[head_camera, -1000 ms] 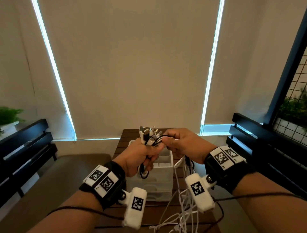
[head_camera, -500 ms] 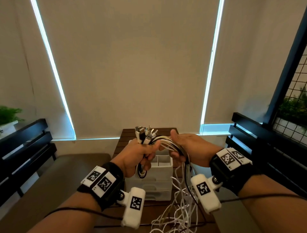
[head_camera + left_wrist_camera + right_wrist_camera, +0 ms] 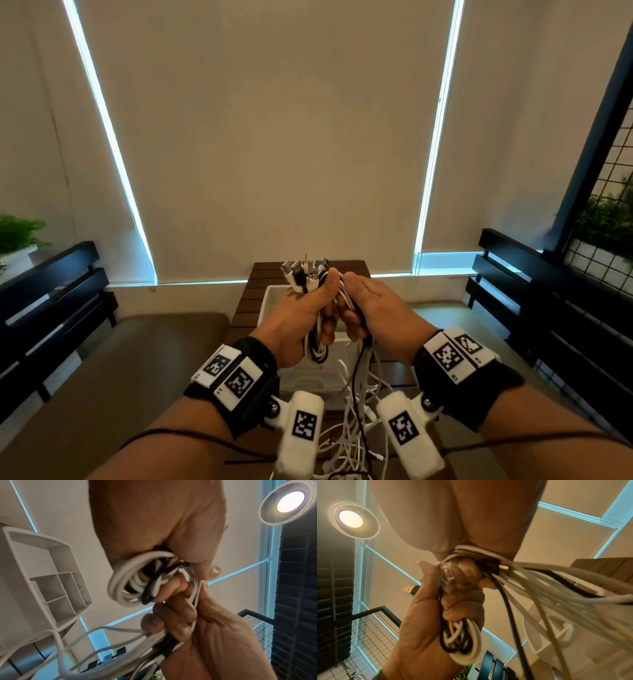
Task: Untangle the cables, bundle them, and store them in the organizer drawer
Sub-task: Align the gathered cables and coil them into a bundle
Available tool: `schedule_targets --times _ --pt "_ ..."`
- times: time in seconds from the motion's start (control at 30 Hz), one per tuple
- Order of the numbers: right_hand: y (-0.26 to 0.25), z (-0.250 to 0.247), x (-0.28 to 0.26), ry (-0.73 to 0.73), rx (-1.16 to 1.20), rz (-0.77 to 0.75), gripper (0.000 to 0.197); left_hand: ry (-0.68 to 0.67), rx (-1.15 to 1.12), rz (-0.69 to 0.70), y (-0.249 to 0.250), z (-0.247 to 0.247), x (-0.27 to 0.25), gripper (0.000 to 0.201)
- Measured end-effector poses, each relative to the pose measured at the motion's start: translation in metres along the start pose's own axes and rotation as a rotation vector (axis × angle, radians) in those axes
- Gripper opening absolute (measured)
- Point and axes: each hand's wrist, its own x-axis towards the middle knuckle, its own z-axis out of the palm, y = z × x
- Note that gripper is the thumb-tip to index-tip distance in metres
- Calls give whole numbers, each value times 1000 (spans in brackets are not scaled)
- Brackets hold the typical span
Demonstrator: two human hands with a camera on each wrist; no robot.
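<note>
My left hand grips a coiled bundle of white and black cables upright, with its plugs sticking out above my thumb. My right hand is pressed close against it, fingers curled round the loose strands, which hang down to the table. In the left wrist view the coil's loops bulge from my left fist, and my right fingers hold the strands just below. The right wrist view shows the strands fanning out from my right hand. The white organizer stands behind both hands.
The organizer's open top has small divided compartments, and its drawers face me. A heap of loose cable lies on the brown slatted table. Cushioned benches with black backs flank the table.
My right hand has swung back in from the right and now sits tight against my left, carrying the strands round the bundle. Both hands have dropped slightly.
</note>
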Motion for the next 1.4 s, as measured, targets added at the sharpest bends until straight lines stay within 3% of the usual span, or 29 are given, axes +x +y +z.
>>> schedule_targets --times 0.17,0.5,0.6,0.77,1.0,1.13,1.23,1.27,1.33,1.37,1.4 --pt "0 2 -2 19 -45 -7 43 -65 72 15 -4 4 3 34" --pt "-12 -17 0 -132 4 148 28 16 11 39 -8 7 7 24" --pt "-9 -18 3 -108 -10 170 25 5 33 34 -8 7 8 8" --pt "-11 -18 6 -60 -52 133 22 -35 105 50 -5 8 7 24" --pt "-17 -20 14 115 -122 53 7 31 58 46 -9 18 5 21" --pt "-20 -15 15 180 -157 -10 20 78 -17 27 -13 18 8 27" --pt "-15 -16 13 163 -117 -46 13 102 -98 23 -10 20 7 23" --pt "-12 -17 12 133 -41 -38 14 93 -138 19 -7 20 8 23" --pt "-3 -18 6 20 63 44 46 88 -232 -10 -4 17 12 22" --pt "0 -19 2 -55 5 65 57 82 -263 -31 -2 15 13 23" --pt "2 -18 -3 -142 -57 71 56 82 -275 -62 -1 13 14 21"
